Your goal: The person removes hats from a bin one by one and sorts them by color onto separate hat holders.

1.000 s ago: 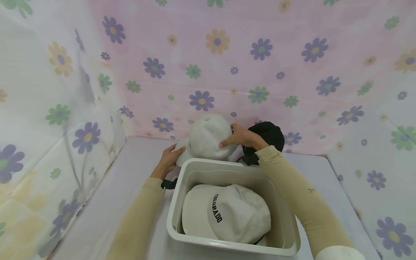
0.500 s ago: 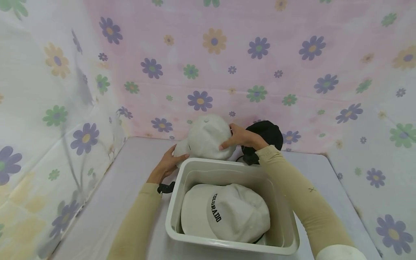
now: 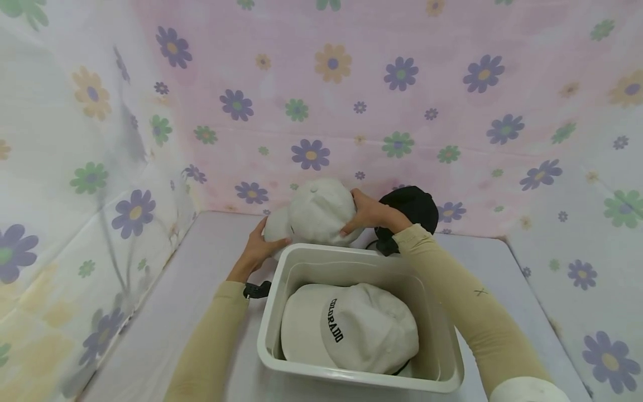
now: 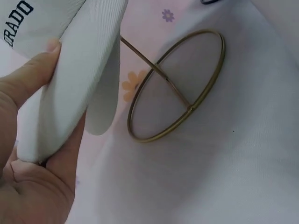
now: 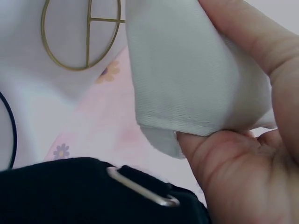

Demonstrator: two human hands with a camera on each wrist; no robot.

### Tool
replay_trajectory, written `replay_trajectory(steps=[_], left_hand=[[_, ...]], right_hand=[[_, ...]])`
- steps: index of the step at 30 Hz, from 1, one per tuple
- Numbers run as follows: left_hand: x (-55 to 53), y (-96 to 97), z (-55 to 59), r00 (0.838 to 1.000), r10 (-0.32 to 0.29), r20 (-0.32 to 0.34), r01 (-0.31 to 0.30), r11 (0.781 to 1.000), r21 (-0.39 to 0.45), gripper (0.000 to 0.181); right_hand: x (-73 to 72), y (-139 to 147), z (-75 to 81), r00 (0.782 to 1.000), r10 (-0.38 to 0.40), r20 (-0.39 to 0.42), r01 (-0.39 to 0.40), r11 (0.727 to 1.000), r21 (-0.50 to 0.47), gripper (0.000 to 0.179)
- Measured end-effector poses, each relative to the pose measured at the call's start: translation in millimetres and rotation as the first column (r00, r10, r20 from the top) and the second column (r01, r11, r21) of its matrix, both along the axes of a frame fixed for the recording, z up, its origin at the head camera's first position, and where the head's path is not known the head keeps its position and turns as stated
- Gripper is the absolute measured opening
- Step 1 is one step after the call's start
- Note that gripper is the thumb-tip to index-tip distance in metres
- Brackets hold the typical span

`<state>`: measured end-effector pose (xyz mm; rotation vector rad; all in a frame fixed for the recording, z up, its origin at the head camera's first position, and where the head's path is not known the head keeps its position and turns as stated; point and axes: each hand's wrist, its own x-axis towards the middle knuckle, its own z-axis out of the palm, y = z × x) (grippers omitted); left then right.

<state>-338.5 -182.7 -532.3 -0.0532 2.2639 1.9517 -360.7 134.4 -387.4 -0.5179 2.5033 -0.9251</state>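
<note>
A white baseball cap, raised behind the bin, is held between both hands. My left hand grips its brim; the left wrist view shows the thumb on top near dark lettering and fingers underneath. A second pale brim-like flap hangs below that brim. My right hand pinches the cap's back edge, thumb outside and fingers inside. From under the cap a thin gold wire stand with a round base shows. Close to the right hand is a black cap, its strap buckle visible in the right wrist view.
In front of the hands stands a pale plastic bin. Inside lies a cream COLORADO cap, brim to the left. A dark curved wire lies beside the gold stand. A flowered cloth wall rises close behind.
The held cap has shifted slightly left and tilted a little. My left hand has moved slightly left and its grip now sits farther round the brim's outer edge.
</note>
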Motion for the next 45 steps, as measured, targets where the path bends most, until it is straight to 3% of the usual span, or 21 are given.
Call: replay_trajectory(steps=[5, 9, 12, 20, 26, 31, 34, 38, 41, 45], left_hand=[[0.8, -1.4, -6.1, 1.000, 0.017, -0.011, -0.016, 0.997, 0.070, 0.098], [3.0, -3.8, -13.0, 0.997, -0.071, 0.004, 0.070, 0.992, 0.108, 0.096], [3.9, -5.0, -15.5, 0.991, -0.133, 0.011, 0.131, 0.987, 0.095, 0.102], [7.0, -5.7, -15.1, 0.989, -0.146, 0.005, 0.146, 0.989, 0.038, 0.103], [16.8, -1.1, -19.9, 0.966, -0.256, 0.025, 0.253, 0.962, 0.100, 0.089], [24.9, -1.4, -12.2, 0.949, -0.303, 0.084, 0.298, 0.953, 0.061, 0.091], [30.9, -0.4, -1.9, 0.946, -0.299, 0.127, 0.302, 0.953, -0.009, 0.091], [39.2, -1.5, 18.5, 0.958, -0.241, 0.158, 0.271, 0.939, -0.213, 0.096], [44.3, -3.9, 34.3, 0.971, -0.211, 0.111, 0.238, 0.883, -0.405, 0.100], [49.7, -7.3, 55.1, 0.980, -0.195, -0.037, 0.138, 0.803, -0.580, 0.093]], right_hand=[[-1.6, 2.5, -3.4, 1.000, 0.001, 0.013, -0.001, 0.999, -0.042, 0.099], [-1.6, 4.6, -4.8, 0.999, 0.000, 0.046, 0.003, 0.996, -0.086, 0.094], [-0.8, 4.9, -3.3, 0.999, 0.000, 0.048, 0.004, 0.996, -0.085, 0.094], [2.4, 1.2, 1.0, 1.000, 0.002, -0.012, -0.003, 1.000, -0.031, 0.096], [9.9, -2.3, 7.0, 1.000, 0.008, -0.021, -0.008, 1.000, 0.012, 0.096], [16.2, -1.6, 19.6, 1.000, 0.005, -0.007, -0.004, 0.996, 0.092, 0.109], [22.6, 0.5, 29.9, 1.000, 0.021, -0.016, -0.018, 0.986, 0.166, 0.116], [42.2, 5.2, 51.8, 0.994, 0.103, -0.037, -0.092, 0.970, 0.223, 0.113], [65.8, 13.2, 72.0, 0.981, 0.182, -0.072, -0.159, 0.955, 0.251, 0.109], [102.0, 29.6, 94.7, 0.961, 0.241, -0.139, -0.196, 0.941, 0.276, 0.106]])
